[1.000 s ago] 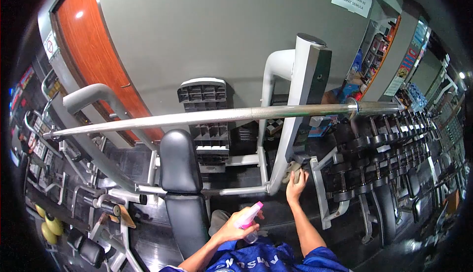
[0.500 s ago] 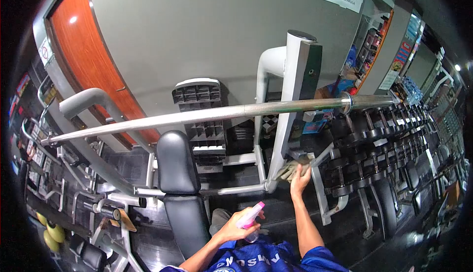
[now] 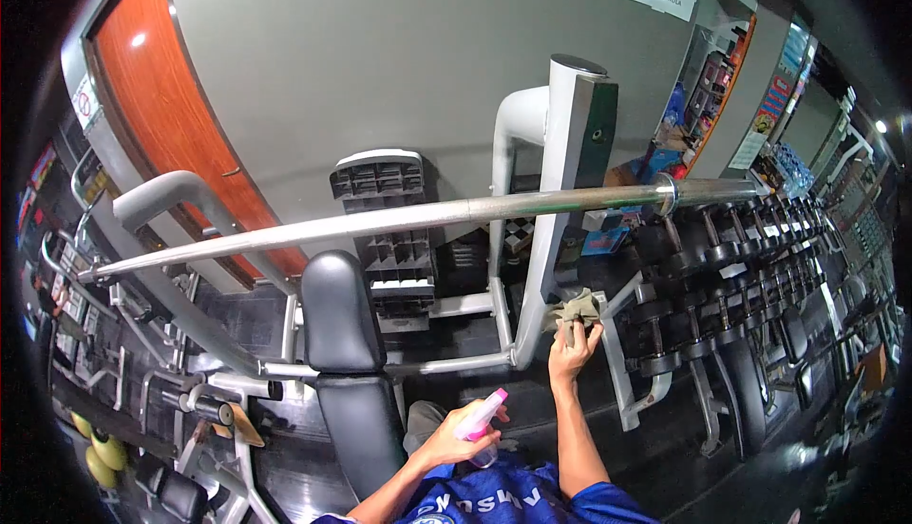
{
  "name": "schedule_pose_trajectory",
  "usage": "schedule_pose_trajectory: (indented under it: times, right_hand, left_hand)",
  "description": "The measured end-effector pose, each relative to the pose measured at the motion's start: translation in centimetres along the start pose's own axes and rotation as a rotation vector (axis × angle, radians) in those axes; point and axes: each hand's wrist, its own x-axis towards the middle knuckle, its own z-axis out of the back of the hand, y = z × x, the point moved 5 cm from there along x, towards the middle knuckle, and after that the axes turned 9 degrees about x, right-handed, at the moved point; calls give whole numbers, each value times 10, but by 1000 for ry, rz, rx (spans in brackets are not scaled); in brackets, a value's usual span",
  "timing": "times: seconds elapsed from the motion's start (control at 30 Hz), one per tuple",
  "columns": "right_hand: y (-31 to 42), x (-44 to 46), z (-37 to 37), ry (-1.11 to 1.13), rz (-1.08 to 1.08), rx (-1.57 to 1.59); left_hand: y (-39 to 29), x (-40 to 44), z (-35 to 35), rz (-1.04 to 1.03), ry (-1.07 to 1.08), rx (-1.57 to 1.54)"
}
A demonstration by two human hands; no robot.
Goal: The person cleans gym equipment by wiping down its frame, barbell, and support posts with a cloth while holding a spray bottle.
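My left hand (image 3: 459, 440) is closed around a spray bottle (image 3: 486, 418) with a pink and white head, held low in front of my blue shirt. Farther out to the right, my right hand (image 3: 573, 351) grips a greyish-beige cloth (image 3: 578, 308). The cloth is bunched against the lower part of the rack's white upright post (image 3: 540, 286); whether it touches the post or a part behind it I cannot tell. Above both hands a long metal barbell (image 3: 418, 218) spans the rack.
A black padded bench (image 3: 344, 320) stands left of my hands. Dumbbells (image 3: 698, 334) fill a rack on the right. Behind the barbell, a stack of black step platforms (image 3: 385, 239) leans by the grey wall (image 3: 361, 58). An orange-brown door (image 3: 157, 96) is at the left.
My right hand has shifted slightly left, and the cloth now sits higher above its fingers. My left hand and the spray bottle have hardly moved.
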Motion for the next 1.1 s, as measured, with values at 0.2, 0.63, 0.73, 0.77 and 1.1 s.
schedule_pose_trajectory:
  times: [0.2,0.63,0.73,0.77,1.1]
  right_hand:
    - [-3,0,5,-4,-136,86]
    - [-2,-8,-2,-95,-60,20]
    - [-2,-8,-8,-53,-142,56]
    - [-3,-10,-8,-44,-177,61]
    - [12,-1,-4,98,-240,257]
  left_hand:
    - [-1,2,-4,-85,-9,31]
    - [6,-5,0,-68,-55,34]
    - [-2,-2,1,-73,-47,60]
    - [-3,-2,1,-30,-27,38]
    - [4,1,-6,-42,-38,55]
